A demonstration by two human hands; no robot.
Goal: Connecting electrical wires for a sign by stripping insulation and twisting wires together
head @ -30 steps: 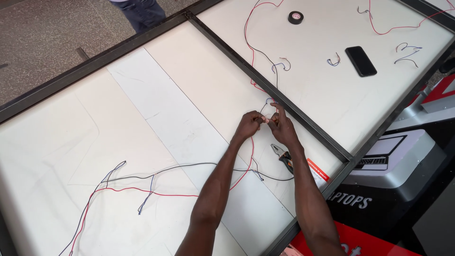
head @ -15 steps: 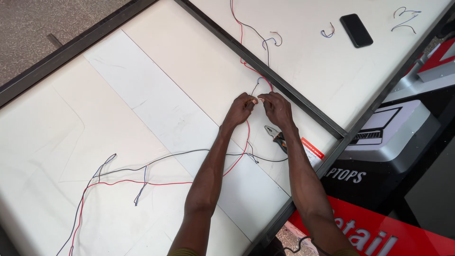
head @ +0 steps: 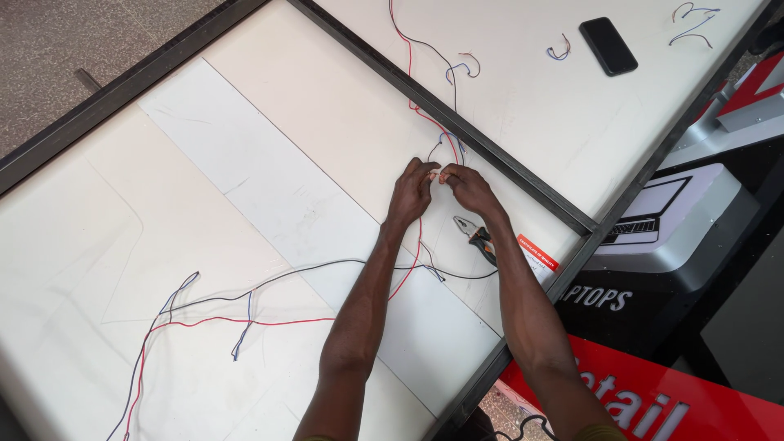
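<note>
A small red-orange rectangular label [head: 538,252] lies by the dark frame bar at the white panel's right edge; a dark phone [head: 608,46], screen blank, rests above; a red signboard with white lettering [head: 653,392] stands below right.

Thin red and black plastic-coated wires [head: 425,135] lie on a matt white smooth panel [head: 269,188] framed by dull dark metal bars [head: 490,155]; glossy black phone [head: 608,46].

White panel [head: 245,163], framed by a black metal frame [head: 457,126]. Red wire [head: 245,322] and black wire [head: 310,269] cross the panel below the frame's crossbar; pliers [head: 476,235] near it show orange-and-black grips. Black phone [head: 608,46] lies beyond the crossbar, with a red label [head: 538,253] near the pliers.
</note>
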